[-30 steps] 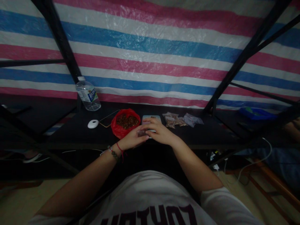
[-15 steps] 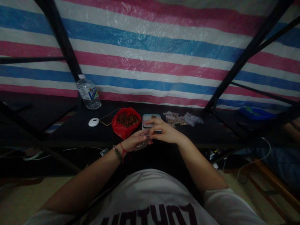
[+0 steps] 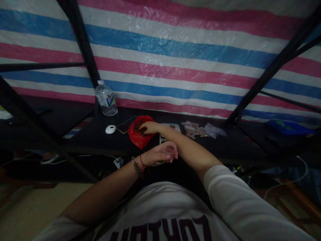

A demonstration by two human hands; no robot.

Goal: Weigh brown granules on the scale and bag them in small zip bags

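Note:
My left hand (image 3: 162,154) is closed around a small clear plastic bag (image 3: 170,148), whose mouth is spread into a round opening facing up. Some dark contents show faintly at its lower part. Past it, my right hand (image 3: 149,127) reaches over to the left, fingertips down among small brown pieces (image 3: 138,129) in a red plastic bag (image 3: 140,141). Its fingers look apart, though their tips are partly hidden. Under my right forearm lies a small digital scale (image 3: 177,128), partly covered, with a few brown bits (image 3: 172,127) on its plate.
Right of the scale lie small filled clear bags (image 3: 192,130) and flat clear bags (image 3: 214,130). On the left are a white rounded device (image 3: 110,129), a phone-like flat object (image 3: 122,129) and a clear bottle (image 3: 106,99). Dark metal posts (image 3: 86,50) flank the black table (image 3: 100,142).
My right hand has left the clear bag and moved left into the red bag. My left hand keeps the clear bag, now with its mouth spread. The view has shifted slightly.

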